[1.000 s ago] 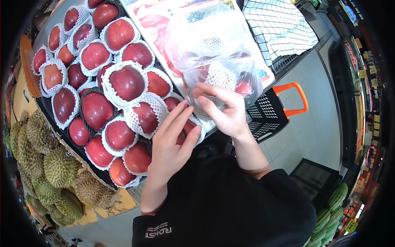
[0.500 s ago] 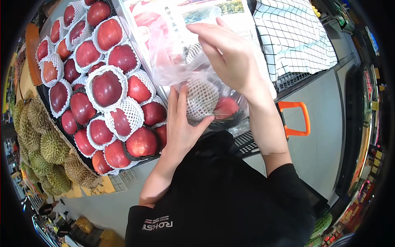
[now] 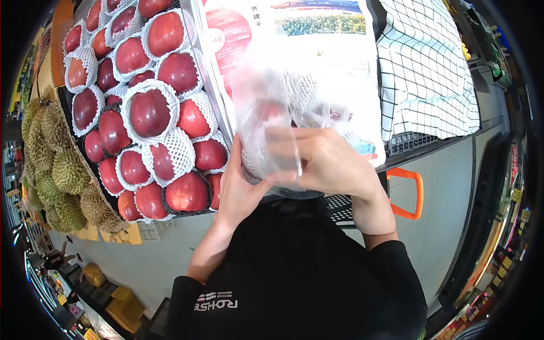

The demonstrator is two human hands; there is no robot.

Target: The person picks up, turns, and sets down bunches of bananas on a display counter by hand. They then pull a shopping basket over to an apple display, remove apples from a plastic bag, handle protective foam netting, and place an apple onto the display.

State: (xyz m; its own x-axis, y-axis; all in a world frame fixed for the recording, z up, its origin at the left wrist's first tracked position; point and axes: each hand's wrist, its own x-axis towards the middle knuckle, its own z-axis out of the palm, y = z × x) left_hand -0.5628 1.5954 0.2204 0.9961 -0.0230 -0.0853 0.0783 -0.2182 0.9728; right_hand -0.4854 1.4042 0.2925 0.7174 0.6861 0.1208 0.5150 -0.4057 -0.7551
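A clear plastic bag (image 3: 262,122) with red apples in white foam nets stands on the printed sheet in front of me. My left hand (image 3: 238,184) wraps round the bag's left side, fingers behind and thumb across the near side. With bent fingers, my right hand (image 3: 328,161) grips the plastic on the right side; its fingertips are blurred and partly behind the film. One foam net (image 3: 301,90) shows at the bag's far side. The lower part of the bag is largely hidden by my hands.
Netted red apples (image 3: 150,113) fill the display on the left, with durians (image 3: 71,173) beyond. The printed sheet (image 3: 323,51) lies under the bag. To the right are a checked cloth (image 3: 425,73) over a black crate and an orange handle (image 3: 418,195).
My right hand has come down from above the bag and closed on its plastic. The bag's upper part is gathered and blurred. The view has shifted slightly.
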